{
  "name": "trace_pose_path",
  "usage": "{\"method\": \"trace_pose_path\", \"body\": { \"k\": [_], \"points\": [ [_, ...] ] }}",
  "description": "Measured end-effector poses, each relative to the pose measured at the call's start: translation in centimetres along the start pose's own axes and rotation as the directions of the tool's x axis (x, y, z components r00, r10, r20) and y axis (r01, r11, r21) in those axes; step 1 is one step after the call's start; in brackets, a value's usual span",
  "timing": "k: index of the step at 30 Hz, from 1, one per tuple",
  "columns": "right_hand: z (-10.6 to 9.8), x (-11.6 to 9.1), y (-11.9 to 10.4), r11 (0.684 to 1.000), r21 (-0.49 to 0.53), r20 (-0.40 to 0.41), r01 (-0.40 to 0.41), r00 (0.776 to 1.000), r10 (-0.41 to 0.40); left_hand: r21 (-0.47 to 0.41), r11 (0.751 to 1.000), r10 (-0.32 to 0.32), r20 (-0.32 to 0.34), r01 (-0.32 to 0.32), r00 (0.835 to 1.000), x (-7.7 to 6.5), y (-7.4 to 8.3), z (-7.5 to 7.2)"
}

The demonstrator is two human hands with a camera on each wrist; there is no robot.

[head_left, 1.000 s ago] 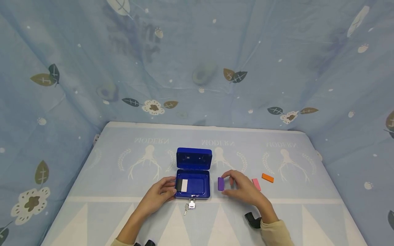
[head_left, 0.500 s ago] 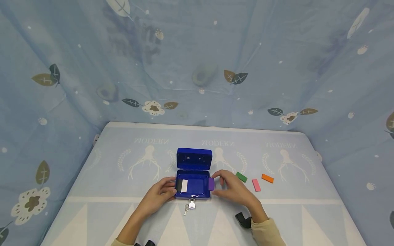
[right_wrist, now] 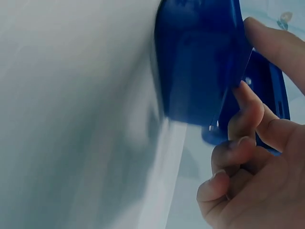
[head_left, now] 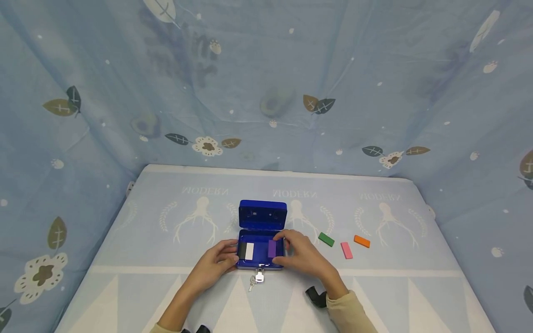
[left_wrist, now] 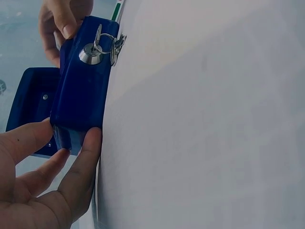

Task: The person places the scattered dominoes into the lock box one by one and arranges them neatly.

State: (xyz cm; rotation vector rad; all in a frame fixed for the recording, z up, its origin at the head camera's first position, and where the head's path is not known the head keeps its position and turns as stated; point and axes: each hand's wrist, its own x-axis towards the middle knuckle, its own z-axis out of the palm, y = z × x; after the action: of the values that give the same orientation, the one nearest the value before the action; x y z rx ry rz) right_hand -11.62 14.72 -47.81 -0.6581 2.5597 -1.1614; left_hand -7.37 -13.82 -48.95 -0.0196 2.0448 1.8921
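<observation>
A small blue cash box [head_left: 261, 267] stands with its lid [head_left: 263, 203] raised, keys [head_left: 252, 281] hanging from its front lock [left_wrist: 90, 54]. Inside, at the left end, a black domino block [head_left: 242, 251] lies beside a white domino block [head_left: 249, 251]. My left hand [head_left: 213, 264] grips the box's left end, thumb and fingers around its near corner. Over the right part of the box, my right hand [head_left: 306, 255] pinches a purple domino block [head_left: 272, 249] between thumb and fingers. In the right wrist view the box wall hides the purple block.
To the right on the patterned tablecloth [head_left: 383, 286] lie a green domino block [head_left: 326, 239], a pink one [head_left: 346, 250] and an orange one [head_left: 362, 241]. A blue patterned curtain [head_left: 266, 83] surrounds the table's back and sides.
My right hand has carried the purple block leftward, from beside the box to over its inside. The green block has come into view behind the hand. My left hand has stayed still.
</observation>
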Motion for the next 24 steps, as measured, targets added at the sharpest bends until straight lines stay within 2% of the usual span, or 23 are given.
{"method": "trace_pose_path", "body": {
  "k": [9,17,24],
  "points": [
    [1.6,1.3,-0.8,0.995,-0.084,-0.022,0.046,0.999,-0.048,0.002,1.0,0.006,0.0,-0.006,1.0,0.0,-0.1,-0.1],
    [2.5,1.6,-1.3,0.992,-0.127,-0.086,-0.006,0.996,-0.005,-0.001,1.0,0.003,0.003,-0.003,1.0,0.0,-0.2,-0.1],
    [3.6,2.0,-1.9,0.967,-0.247,-0.128,-0.067,0.991,0.036,0.02,1.0,0.001,0.006,-0.001,1.0,0.2,-0.2,-0.1]
  ]
}}
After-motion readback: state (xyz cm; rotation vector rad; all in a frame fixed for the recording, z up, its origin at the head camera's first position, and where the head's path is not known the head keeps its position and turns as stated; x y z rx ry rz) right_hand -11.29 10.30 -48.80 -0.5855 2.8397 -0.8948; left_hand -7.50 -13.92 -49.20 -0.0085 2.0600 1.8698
